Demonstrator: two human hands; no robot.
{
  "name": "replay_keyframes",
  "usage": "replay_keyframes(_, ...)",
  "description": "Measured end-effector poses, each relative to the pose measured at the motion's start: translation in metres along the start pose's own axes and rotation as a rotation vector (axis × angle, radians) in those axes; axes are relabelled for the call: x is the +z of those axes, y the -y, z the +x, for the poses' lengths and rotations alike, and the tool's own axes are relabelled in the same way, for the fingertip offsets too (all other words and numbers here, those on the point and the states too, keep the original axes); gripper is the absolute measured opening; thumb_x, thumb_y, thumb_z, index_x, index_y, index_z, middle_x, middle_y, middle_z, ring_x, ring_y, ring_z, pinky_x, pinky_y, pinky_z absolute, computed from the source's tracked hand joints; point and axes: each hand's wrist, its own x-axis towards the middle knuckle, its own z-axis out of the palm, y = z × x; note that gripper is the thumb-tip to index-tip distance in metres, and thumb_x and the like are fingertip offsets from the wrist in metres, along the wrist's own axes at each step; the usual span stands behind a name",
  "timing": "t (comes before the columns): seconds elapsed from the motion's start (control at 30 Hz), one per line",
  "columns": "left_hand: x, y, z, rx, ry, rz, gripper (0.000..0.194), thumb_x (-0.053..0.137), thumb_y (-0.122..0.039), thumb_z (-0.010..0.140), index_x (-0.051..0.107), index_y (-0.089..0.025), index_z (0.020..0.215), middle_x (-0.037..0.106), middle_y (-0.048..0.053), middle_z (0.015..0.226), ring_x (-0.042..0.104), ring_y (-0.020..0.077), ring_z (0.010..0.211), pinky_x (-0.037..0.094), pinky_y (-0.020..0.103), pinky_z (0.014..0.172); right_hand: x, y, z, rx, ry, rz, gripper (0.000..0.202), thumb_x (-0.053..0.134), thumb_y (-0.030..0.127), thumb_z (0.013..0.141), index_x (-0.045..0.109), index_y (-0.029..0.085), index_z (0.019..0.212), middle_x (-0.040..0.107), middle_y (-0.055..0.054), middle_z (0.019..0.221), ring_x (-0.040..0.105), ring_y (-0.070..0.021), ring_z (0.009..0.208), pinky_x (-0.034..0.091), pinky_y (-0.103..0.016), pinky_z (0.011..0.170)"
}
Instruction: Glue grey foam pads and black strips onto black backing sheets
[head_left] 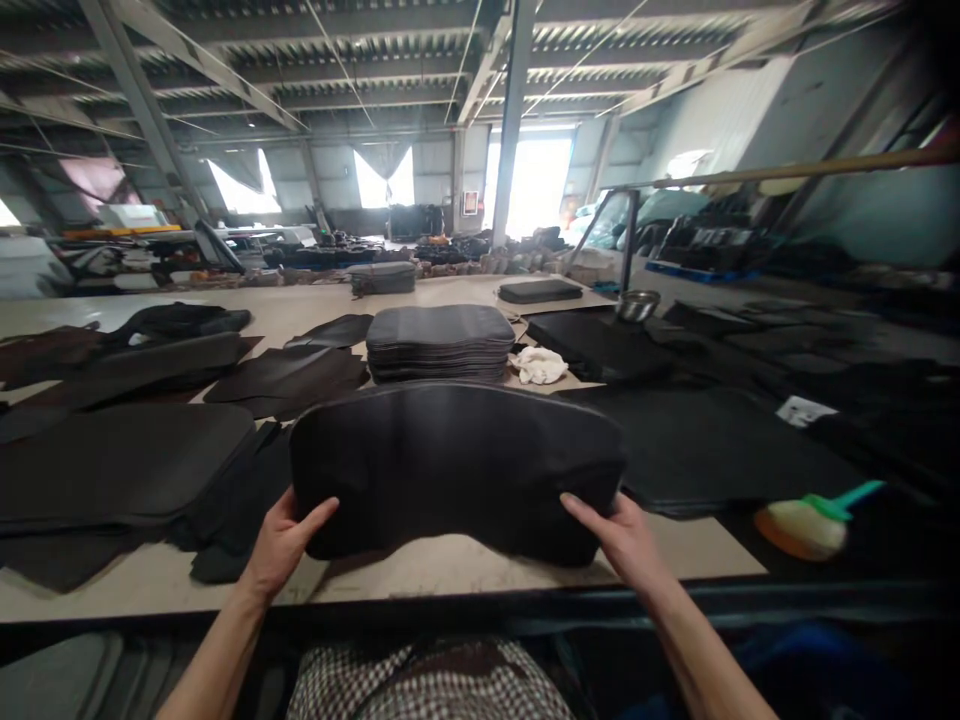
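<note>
Between my two hands I hold a black curved panel (pixel 457 470), tilted up above the table's near edge. It looks like leather or a similar sheet material, with rounded corners and a notch in its lower edge. My left hand (pixel 289 540) grips its lower left corner, thumb on the face and fingers behind. My right hand (pixel 611 530) grips the lower right corner the same way. Just beyond the panel stands a neat stack of similar dark panels (pixel 441 345). A crumpled white cloth (pixel 540 366) lies to the right of that stack.
Dark sheets (pixel 112 460) lie layered on the left. On the right are more black sheets (pixel 720 440), a brush with a green handle (pixel 814 522) and a metal bowl (pixel 637 305). Smaller stacks (pixel 382 278) sit farther back. Brown paper (pixel 690 545) covers the table near me.
</note>
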Motion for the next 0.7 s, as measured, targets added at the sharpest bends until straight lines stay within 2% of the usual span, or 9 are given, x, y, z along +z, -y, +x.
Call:
replay_keyframes(0.07, -0.001, 0.018, -0.007, -0.041, -0.049, 0.053, 0.072, 0.093, -0.061, 0.06, 0.078, -0.014, 0.113, 0.08, 0.014, 0.115, 0.074, 0.0377, 0.112, 0.061, 0.051, 0.101, -0.001, -0.013, -0.008, 0.066, -0.006, 0.04, 0.056, 0.094, 0.057, 0.068, 0.081, 0.019, 0.107, 0.079, -0.012, 0.116, 0.076, -0.0339, 0.104, 0.063, -0.046, 0.095)
replay_keyframes(0.13, -0.002, 0.027, -0.008, -0.059, -0.049, 0.08, 0.071, 0.095, -0.058, 0.057, 0.08, -0.015, 0.11, 0.08, 0.013, 0.115, 0.073, 0.0392, 0.114, 0.059, 0.053, 0.104, -0.001, -0.02, -0.01, 0.126, 0.01, 0.053, 0.054, 0.095, 0.056, 0.067, 0.082, 0.019, 0.104, 0.079, -0.011, 0.113, 0.076, -0.0342, 0.103, 0.064, -0.045, 0.094)
replay_keyframes(0.3, -0.005, 0.02, 0.005, -0.104, 0.024, 0.043, 0.077, 0.099, -0.05, 0.054, 0.078, -0.015, 0.119, 0.078, 0.013, 0.124, 0.07, 0.0396, 0.122, 0.054, 0.053, 0.112, -0.004, -0.013, -0.003, 0.14, 0.052, 0.004, 0.054, 0.097, 0.053, 0.063, 0.083, 0.017, 0.101, 0.08, -0.011, 0.109, 0.076, -0.0351, 0.102, 0.065, -0.044, 0.092)
replay_keyframes(0.4, -0.005, 0.007, 0.015, -0.179, 0.042, -0.004, 0.068, 0.098, -0.05, 0.056, 0.08, -0.014, 0.11, 0.08, 0.013, 0.117, 0.074, 0.0396, 0.113, 0.058, 0.053, 0.106, -0.007, -0.002, 0.011, 0.122, 0.034, -0.073, 0.052, 0.095, 0.056, 0.062, 0.083, 0.016, 0.094, 0.081, -0.012, 0.102, 0.076, -0.0366, 0.098, 0.065, -0.044, 0.088)
replay_keyframes(0.5, 0.0, -0.014, 0.033, -0.324, 0.103, -0.04, 0.055, 0.096, -0.049, 0.062, 0.081, -0.017, 0.104, 0.082, 0.013, 0.104, 0.079, 0.0381, 0.094, 0.065, 0.051, 0.09, -0.007, 0.013, 0.036, 0.146, 0.083, -0.102, 0.047, 0.093, 0.057, 0.065, 0.082, 0.017, 0.089, 0.081, -0.012, 0.097, 0.077, -0.0363, 0.09, 0.065, -0.042, 0.079)
replay_keyframes(0.57, 0.006, -0.031, 0.052, -0.382, 0.146, -0.051, 0.048, 0.096, -0.046, 0.064, 0.081, -0.018, 0.101, 0.082, 0.014, 0.1, 0.08, 0.0375, 0.087, 0.067, 0.049, 0.082, -0.006, 0.025, 0.058, 0.184, 0.152, -0.053, 0.046, 0.093, 0.055, 0.065, 0.081, 0.018, 0.091, 0.08, -0.012, 0.095, 0.077, -0.0358, 0.086, 0.065, -0.042, 0.075)
replay_keyframes(0.7, 0.022, -0.07, 0.103, -0.414, 0.165, -0.093, 0.046, 0.097, -0.041, 0.062, 0.081, -0.019, 0.1, 0.082, 0.014, 0.101, 0.079, 0.0392, 0.089, 0.067, 0.048, 0.08, 0.002, 0.056, 0.114, 0.229, 0.214, 0.039, 0.052, 0.096, 0.049, 0.063, 0.08, 0.018, 0.101, 0.08, -0.014, 0.102, 0.078, -0.0375, 0.089, 0.066, -0.043, 0.078)
